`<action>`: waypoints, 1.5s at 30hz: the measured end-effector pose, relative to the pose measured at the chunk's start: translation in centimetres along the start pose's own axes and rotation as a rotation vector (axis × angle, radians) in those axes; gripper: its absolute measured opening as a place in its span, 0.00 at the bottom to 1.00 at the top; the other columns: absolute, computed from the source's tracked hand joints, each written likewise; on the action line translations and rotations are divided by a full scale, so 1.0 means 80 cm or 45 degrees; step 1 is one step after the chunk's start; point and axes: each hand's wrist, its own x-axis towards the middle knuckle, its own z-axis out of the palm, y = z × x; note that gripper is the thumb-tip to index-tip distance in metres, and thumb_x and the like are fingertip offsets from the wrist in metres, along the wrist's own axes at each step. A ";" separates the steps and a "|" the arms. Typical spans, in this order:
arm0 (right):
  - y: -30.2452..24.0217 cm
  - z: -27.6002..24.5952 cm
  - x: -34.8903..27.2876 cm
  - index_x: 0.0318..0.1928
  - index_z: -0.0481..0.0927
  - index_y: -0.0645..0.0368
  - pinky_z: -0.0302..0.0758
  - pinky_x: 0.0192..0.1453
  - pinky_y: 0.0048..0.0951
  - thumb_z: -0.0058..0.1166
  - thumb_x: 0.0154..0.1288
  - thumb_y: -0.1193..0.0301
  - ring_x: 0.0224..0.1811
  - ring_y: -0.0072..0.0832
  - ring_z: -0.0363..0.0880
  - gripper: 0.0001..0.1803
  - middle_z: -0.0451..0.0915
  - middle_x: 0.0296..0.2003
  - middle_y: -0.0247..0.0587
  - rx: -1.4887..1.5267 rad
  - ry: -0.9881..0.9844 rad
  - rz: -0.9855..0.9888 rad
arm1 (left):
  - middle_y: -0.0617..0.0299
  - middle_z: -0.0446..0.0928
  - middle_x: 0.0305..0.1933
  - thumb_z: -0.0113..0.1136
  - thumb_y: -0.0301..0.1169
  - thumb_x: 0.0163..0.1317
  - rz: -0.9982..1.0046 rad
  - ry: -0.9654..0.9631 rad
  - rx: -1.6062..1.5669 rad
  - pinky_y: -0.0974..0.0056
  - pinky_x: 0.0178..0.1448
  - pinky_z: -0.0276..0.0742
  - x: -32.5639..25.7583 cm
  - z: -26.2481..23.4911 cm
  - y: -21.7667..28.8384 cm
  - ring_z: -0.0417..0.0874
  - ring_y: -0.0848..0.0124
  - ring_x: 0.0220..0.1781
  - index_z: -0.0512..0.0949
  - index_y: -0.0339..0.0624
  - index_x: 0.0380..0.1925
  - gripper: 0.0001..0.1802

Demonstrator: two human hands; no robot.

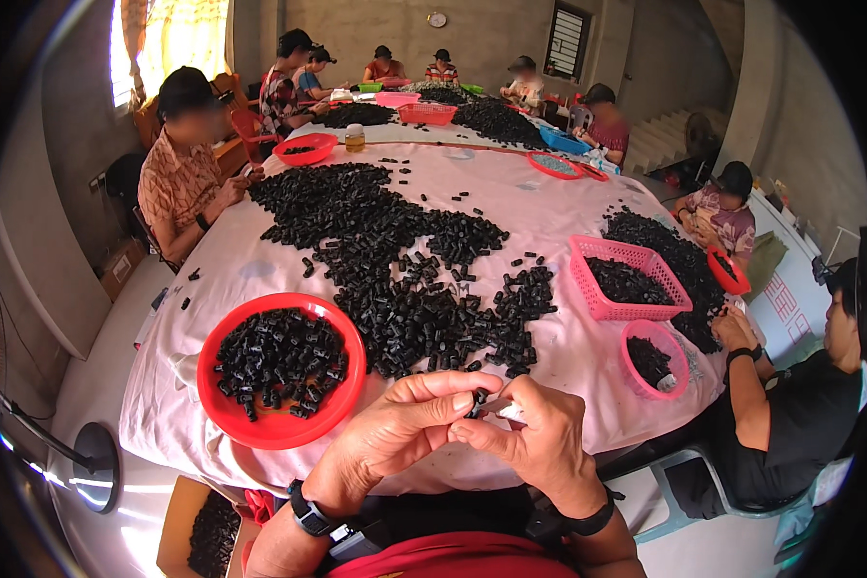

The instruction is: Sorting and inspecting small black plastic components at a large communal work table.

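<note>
My left hand [400,424] pinches a small black cylindrical part [476,400] between thumb and fingers, above the table's near edge. Close against it, my right hand [549,433] is closed on a small tool [504,410] with a pale handle and what looks like a short metal blade. The tool's tip meets the part; most of its handle is hidden in my fingers. Just beyond my hands spreads a large heap of similar black parts [385,260]. To the left of my left hand stands a red round basin [356,395] holding many more of them.
A pink rectangular basket [597,306] and a pink round basket [679,390] stand at the right beside another black heap [636,236]. A person in black [790,414] sits close on my right; several others work around the table. A cardboard box [178,520] is on the floor at lower left.
</note>
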 end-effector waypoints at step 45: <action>0.015 0.009 -0.001 0.23 0.72 0.54 0.70 0.18 0.30 0.66 0.56 0.46 0.15 0.29 0.78 0.26 0.74 0.14 0.32 -0.198 0.054 -0.129 | 0.60 0.81 0.53 0.61 0.31 0.66 0.020 0.030 0.049 0.67 0.53 0.77 0.005 -0.018 -0.011 0.80 0.74 0.49 0.79 0.39 0.55 0.18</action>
